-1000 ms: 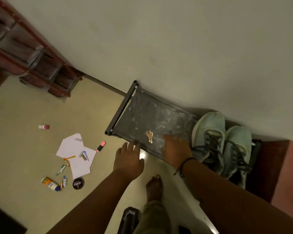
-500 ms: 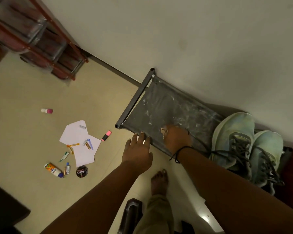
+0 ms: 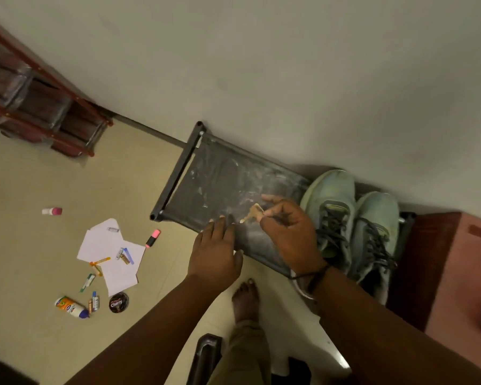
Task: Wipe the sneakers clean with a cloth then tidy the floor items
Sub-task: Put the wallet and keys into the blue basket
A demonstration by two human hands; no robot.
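Head view. Sneakers (image 3: 353, 223): pale green pair, dark laces, side by side on the right end of a dusty low rack (image 3: 220, 184) against the wall. Judged light, soft in the upper, stiff at the sole; best held at heel or sole. Right hand (image 3: 289, 234): fingers pinching a small key (image 3: 252, 213) above the rack. Left hand (image 3: 214, 254): fingers straight, holding nothing, at the rack's front edge. Floor items: papers (image 3: 109, 254), highlighter (image 3: 152, 238), round tin (image 3: 118, 302), bottle (image 3: 71, 307), well left of the rack. No cloth visible.

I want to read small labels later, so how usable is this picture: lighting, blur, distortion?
Head view: dim, warm light; the wall line bows from the wide lens; the bottom-right corner is smeared; the right hand and its key are slightly soft; the tin label is barely legible.
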